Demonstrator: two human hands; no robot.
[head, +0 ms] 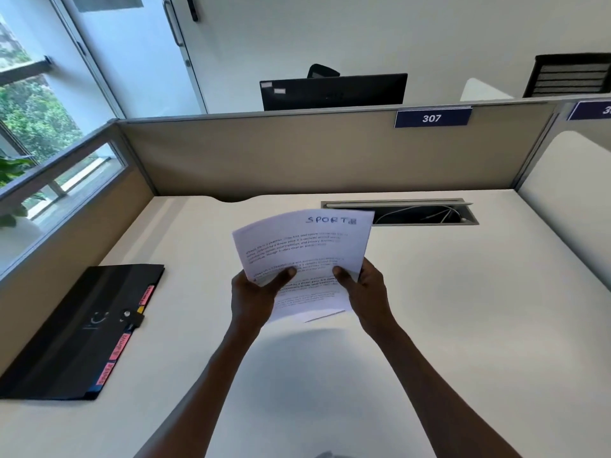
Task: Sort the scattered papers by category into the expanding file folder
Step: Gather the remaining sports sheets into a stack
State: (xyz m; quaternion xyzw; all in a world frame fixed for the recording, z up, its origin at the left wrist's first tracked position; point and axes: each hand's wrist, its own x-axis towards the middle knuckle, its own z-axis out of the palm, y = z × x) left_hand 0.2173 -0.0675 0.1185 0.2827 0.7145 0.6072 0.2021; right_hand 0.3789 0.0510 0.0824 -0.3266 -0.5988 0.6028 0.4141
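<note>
Both hands hold a small stack of white printed papers above the middle of the white desk. The top sheet has "SPORTS" handwritten in blue near its upper edge. My left hand grips the stack's lower left, thumb on top. My right hand grips the lower right, thumb on the sheet. The sheets fan slightly apart at the bottom. A black expanding file folder lies closed on the desk at the left, with pink and yellow tabs along its right edge.
Beige cubicle partitions wall the desk at the back and left, with a "307" sign. A cable slot opens in the desk behind the papers. A monitor stands beyond the partition. Windows are at the left.
</note>
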